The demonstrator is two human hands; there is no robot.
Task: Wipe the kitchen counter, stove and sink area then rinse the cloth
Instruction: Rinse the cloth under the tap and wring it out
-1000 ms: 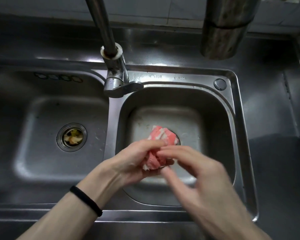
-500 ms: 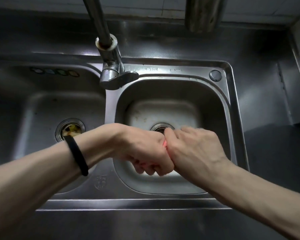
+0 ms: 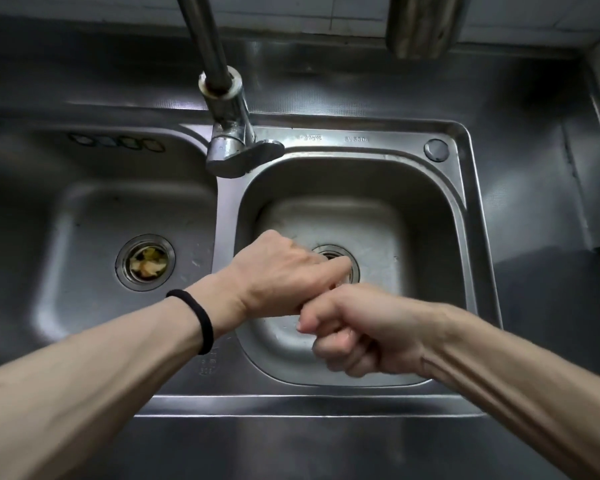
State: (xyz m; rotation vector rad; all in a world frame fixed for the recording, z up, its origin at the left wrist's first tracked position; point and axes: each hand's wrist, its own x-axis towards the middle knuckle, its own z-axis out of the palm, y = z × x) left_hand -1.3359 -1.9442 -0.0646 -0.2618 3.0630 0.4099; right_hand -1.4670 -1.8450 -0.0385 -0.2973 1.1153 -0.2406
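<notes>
Two hands: the left hand [image 3: 278,275] and right hand [image 3: 368,327] meet, touching, above the right basin, just in front of its drain.
Left hand: back turned up, fingers [image 3: 340,266] curled down and inward against the right fist; what they close on is covered.
Right hand: clenched into a fist, its curled fingers [image 3: 340,355] facing the camera; nothing shows between them.
Cloth: hidden; whether it sits inside the two fists cannot be told.
Wrist: a black elastic band [image 3: 201,320] circles the left wrist.
Sink: a double stainless-steel sink [image 3: 465,237], the right basin smaller and squarer than the left basin [image 3: 66,237].
Right drain: a round metal drain ring [image 3: 342,252], partly covered by the left fingers.
Left drain: a round strainer [image 3: 145,262] holding pale yellowish scraps.
Tap: a tall chrome tap [image 3: 229,109] stands on the ledge between the basins, its lever [image 3: 257,152] pointing right.
Ledge: a small round steel cap [image 3: 436,150] sits at the back right corner of the sink rim.
Counter: dark steel counter [image 3: 551,341] lies around the sink.
Behind: a pale tiled wall [image 3: 291,12] and a blurred metal cylinder [image 3: 423,22] at the top edge.
</notes>
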